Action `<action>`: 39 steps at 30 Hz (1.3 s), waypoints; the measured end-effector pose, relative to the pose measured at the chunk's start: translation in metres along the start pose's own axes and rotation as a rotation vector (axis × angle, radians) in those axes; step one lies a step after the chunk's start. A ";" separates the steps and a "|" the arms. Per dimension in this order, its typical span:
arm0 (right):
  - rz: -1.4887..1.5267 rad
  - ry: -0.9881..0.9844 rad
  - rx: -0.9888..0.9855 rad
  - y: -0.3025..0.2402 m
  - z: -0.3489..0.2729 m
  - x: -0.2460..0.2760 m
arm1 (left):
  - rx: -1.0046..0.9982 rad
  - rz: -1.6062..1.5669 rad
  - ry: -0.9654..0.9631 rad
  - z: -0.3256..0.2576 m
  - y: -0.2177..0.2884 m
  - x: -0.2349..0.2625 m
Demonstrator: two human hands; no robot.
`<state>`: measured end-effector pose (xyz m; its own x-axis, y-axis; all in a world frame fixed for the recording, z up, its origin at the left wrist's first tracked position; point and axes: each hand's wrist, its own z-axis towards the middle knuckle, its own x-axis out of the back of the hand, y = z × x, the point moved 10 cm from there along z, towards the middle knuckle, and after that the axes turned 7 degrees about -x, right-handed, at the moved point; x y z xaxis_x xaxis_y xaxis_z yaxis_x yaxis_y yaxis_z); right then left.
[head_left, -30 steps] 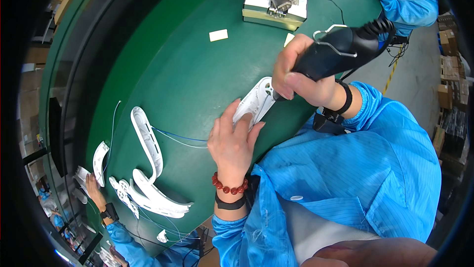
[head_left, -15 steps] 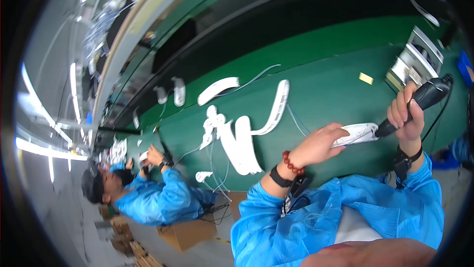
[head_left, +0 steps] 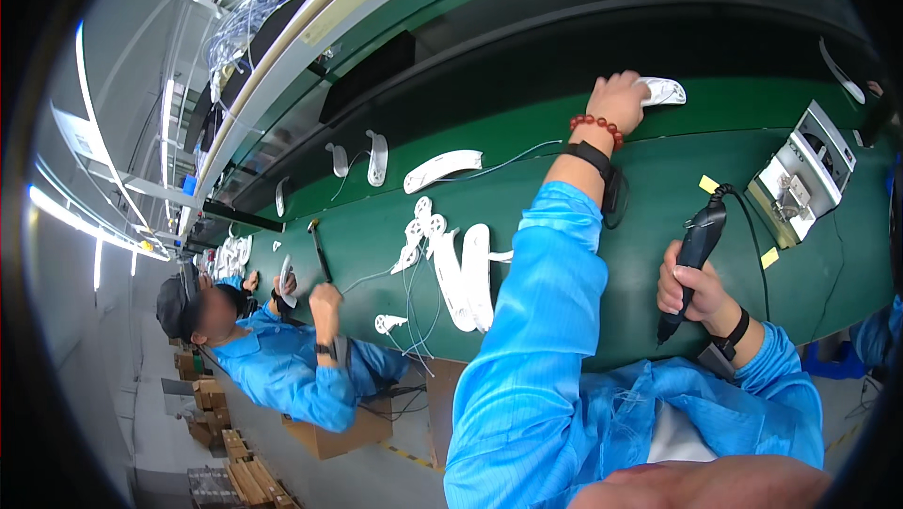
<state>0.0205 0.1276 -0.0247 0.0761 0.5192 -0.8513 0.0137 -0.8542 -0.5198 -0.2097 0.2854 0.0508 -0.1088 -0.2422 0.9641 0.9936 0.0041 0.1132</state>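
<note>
My left hand (head_left: pixel 618 103) reaches far across the bench, its fingers closed on the near end of a curved white plastic housing (head_left: pixel 666 91) over the far green strip. Whether the housing rests on the strip or is just above it, I cannot tell. In my right hand (head_left: pixel 694 285) is a black electric screwdriver (head_left: pixel 700 244), tilted with its tip down near the front edge of the bench. Its cord loops up and to the right. My left sleeve hides part of the white pieces in the middle of the bench.
Several white housings (head_left: pixel 478 274) and round white parts (head_left: pixel 428 222) with thin cables lie left of my arm. A metal screw-feeding device (head_left: pixel 800 175) stands at the right. Another white housing (head_left: pixel 442 170) lies farther back. A co-worker in blue (head_left: pixel 292 358) sits to the left, near a hammer-like tool (head_left: pixel 320 250).
My left hand has carried the white housing from in front of me to the far strip. My right hand has drawn the screwdriver nearer and turned its tip down, away from the housing.
</note>
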 end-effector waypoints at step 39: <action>-0.496 0.351 1.025 -0.215 -0.174 -0.034 | -0.374 -0.344 -0.125 -0.253 0.190 0.036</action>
<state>0.1883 0.2891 0.1288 0.5585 0.6140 -0.5578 -0.6722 -0.0591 -0.7380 -0.0170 0.0324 0.0458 -0.4113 -0.0508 0.9101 0.8405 -0.4075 0.3571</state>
